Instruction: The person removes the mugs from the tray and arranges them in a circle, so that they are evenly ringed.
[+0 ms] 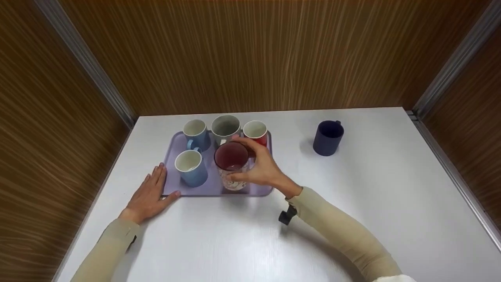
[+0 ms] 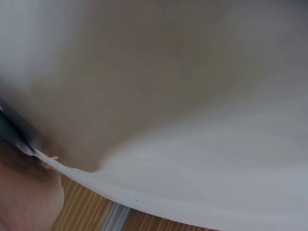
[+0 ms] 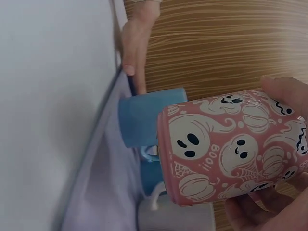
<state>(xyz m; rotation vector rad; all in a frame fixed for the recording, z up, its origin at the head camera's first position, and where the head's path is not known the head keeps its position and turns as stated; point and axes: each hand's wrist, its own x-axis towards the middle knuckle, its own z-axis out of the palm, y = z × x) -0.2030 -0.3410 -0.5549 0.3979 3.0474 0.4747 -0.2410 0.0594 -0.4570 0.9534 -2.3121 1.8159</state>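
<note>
My right hand (image 1: 263, 167) grips a pink mug (image 3: 231, 149) printed with white ghosts and pumpkins, fingers and thumb around its sides near the rim. Its dark red inside faces up in the head view, and it stands over the front right part of a lilac tray (image 1: 213, 188). My left hand (image 1: 148, 196) lies with straight fingers along the tray's front left corner. On the tray near that hand is a light blue mug (image 1: 195, 177). A second blue mug (image 1: 201, 140), a grey-white mug (image 1: 226, 127) and a red mug (image 1: 263, 140) line the back.
A navy mug (image 1: 328, 139) stands apart on the white table (image 1: 375, 188), to the right of the tray. Wood-grain panels (image 1: 266, 55) enclose the table at the back and sides.
</note>
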